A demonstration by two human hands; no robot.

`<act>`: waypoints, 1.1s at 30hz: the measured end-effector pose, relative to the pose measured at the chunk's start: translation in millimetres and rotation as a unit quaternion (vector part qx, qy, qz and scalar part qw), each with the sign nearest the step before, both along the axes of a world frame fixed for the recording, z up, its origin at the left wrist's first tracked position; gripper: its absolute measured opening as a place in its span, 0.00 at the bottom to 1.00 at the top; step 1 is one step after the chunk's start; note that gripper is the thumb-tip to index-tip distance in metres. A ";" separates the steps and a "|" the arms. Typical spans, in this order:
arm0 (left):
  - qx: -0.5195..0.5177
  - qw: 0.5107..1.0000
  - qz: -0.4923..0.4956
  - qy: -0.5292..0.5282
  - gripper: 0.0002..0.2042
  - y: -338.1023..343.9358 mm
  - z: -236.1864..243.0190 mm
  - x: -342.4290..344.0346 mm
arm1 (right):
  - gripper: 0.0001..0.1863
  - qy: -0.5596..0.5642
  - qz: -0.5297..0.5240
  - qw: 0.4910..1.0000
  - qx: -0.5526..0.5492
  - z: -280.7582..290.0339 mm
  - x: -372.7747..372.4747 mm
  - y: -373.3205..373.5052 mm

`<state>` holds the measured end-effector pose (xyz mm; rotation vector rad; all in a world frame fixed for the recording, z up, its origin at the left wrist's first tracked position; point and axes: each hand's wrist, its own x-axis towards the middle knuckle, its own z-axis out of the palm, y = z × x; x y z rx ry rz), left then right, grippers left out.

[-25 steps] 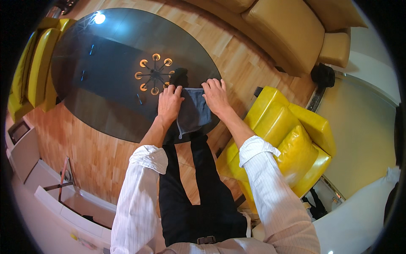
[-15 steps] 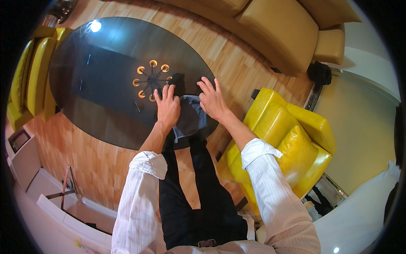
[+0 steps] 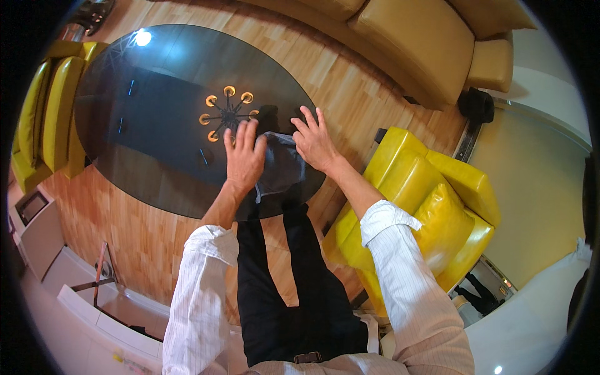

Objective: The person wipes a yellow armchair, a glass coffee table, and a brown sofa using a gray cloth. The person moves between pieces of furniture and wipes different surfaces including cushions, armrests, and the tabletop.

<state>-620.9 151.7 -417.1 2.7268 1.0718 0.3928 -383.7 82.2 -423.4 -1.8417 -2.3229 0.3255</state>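
A thin grey cloth (image 3: 279, 166) with a pale edge lies at the near right part of the dark oval glass table (image 3: 169, 178). My left hand (image 3: 245, 156) is at the cloth's left side, fingers spread and a little blurred, with nothing seen in it. At the cloth's upper right corner is my right hand (image 3: 315, 144). Its fingers are stretched out and apart, and the thumb side touches or nearly touches the cloth. Whether the thumb presses on the corner is hard to make out.
The tabletop mirrors a ring-shaped lamp (image 3: 230, 115) and a bright light. A yellow armchair (image 3: 400, 187) stands close on the right, another yellow chair (image 3: 53, 119) at the far left. A tan sofa (image 3: 415, 47) is at the back. Wood flooring (image 3: 137, 247) runs around the table.
My left hand has shifted slightly left, away from the cloth, its fingers spreading. The cloth's upper edge has changed shape a little. My right hand has barely moved.
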 end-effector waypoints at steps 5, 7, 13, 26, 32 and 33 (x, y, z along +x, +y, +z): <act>-0.096 0.974 -0.204 0.006 0.16 -55.2 2.6 -2.6 | 0.11 0.002 -0.035 0.999 -0.012 2.7 4.6 3.3; -0.150 0.967 -0.194 0.074 0.17 -68.1 -1.7 -4.3 | 0.13 0.037 -0.102 0.994 -0.009 7.1 -1.6 2.4; -0.100 0.974 -0.152 0.135 0.25 -45.9 -3.8 10.0 | 0.14 0.012 -0.168 0.985 -0.040 10.0 -5.8 -42.6; -0.151 0.958 -0.077 0.230 0.37 -19.0 -2.4 22.0 | 0.15 0.152 -0.389 0.904 -0.092 5.7 -69.7 -83.0; -0.148 0.963 -0.058 0.219 0.37 -22.9 -7.6 12.4 | 0.14 0.266 -0.329 0.903 -0.068 11.8 -73.0 -85.6; -0.150 0.962 -0.053 0.220 0.37 -23.4 -7.5 10.0 | 0.14 0.331 -0.364 0.863 -0.111 16.3 -74.0 -84.0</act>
